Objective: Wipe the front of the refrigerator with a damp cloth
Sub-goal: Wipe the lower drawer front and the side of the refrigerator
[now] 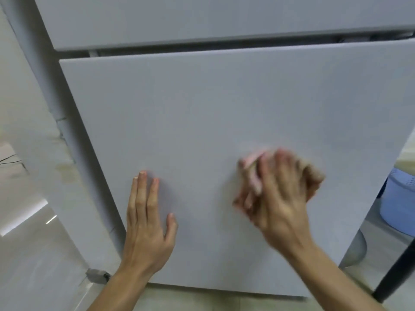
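At the lower door [202, 113] of the refrigerator, close to its bottom edge, the person leans in with both hands on the pale grey panel. The left hand [147, 221] lies flat against the door, fingers straight and nearly together, thumb out to the side, gripping nothing. The right hand [280, 194] is a blur just beside it, bunched over a pink cloth [252, 162] and pressing it to the panel right of centre; the blur hides exactly how the fingers lie. From where things stand, I'd say the main risk is patchy coverage: the cloth is wadded small, so strokes could leave unwiped bands, above all along the top edge by the dark gap [202, 49] under the upper door [202, 16], and down at the left corner near the small metal bracket [96, 275]. The bare left palm may also leave prints on the panel, so that patch would need a pass of its own. A wide sweep to the right could carry the hand off the door's edge toward the blue plastic basket [397, 198] and the dark pole [395, 270] that stand close beside the fridge. If the cloth is very wet, drips could run down onto the glossy floor tiles [33, 265] and make them slippery. I cannot tell whether the door is fully closed; a hard push might shift it.
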`<action>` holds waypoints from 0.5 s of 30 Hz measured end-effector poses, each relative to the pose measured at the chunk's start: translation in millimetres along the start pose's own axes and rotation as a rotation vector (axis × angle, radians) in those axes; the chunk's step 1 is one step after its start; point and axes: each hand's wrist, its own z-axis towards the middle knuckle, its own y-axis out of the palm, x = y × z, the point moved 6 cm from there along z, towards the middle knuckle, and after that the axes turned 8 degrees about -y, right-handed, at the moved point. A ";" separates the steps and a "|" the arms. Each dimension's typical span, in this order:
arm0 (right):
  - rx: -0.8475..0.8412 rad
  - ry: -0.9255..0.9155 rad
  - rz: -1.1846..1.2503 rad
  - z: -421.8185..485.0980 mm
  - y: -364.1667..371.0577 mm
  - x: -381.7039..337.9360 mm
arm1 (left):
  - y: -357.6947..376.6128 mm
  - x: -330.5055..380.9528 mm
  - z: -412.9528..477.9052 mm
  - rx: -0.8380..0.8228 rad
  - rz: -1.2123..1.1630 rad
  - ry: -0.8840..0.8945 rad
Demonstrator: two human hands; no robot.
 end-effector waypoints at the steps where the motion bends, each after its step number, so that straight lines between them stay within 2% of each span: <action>1: 0.083 0.081 0.018 30.5 -12.9 8.6 | -1.8 0.7 5.5 0.012 0.000 -0.003; 4: 0.353 0.268 -0.036 102.9 -39.1 12.7 | -4.9 3.8 12.3 0.041 -0.006 0.006; 6: 0.380 0.290 -0.080 121.8 -31.3 -4.1 | -6.1 4.1 12.8 0.058 -0.022 0.006; 8: 0.255 0.155 -0.082 112.4 -4.4 -30.7 | -8.0 2.9 13.9 0.082 -0.037 0.006; 12: -0.255 -0.310 -0.068 19.6 64.0 -86.8 | -12.6 -1.2 17.4 0.131 -0.032 0.020; 14: -0.433 -0.431 -0.086 -31.4 79.9 -92.9 | -14.3 -4.7 19.2 0.123 -0.034 0.019; 15: -0.468 -0.447 -0.082 -45.1 80.8 -90.3 | -15.0 -6.9 21.0 0.108 -0.026 0.019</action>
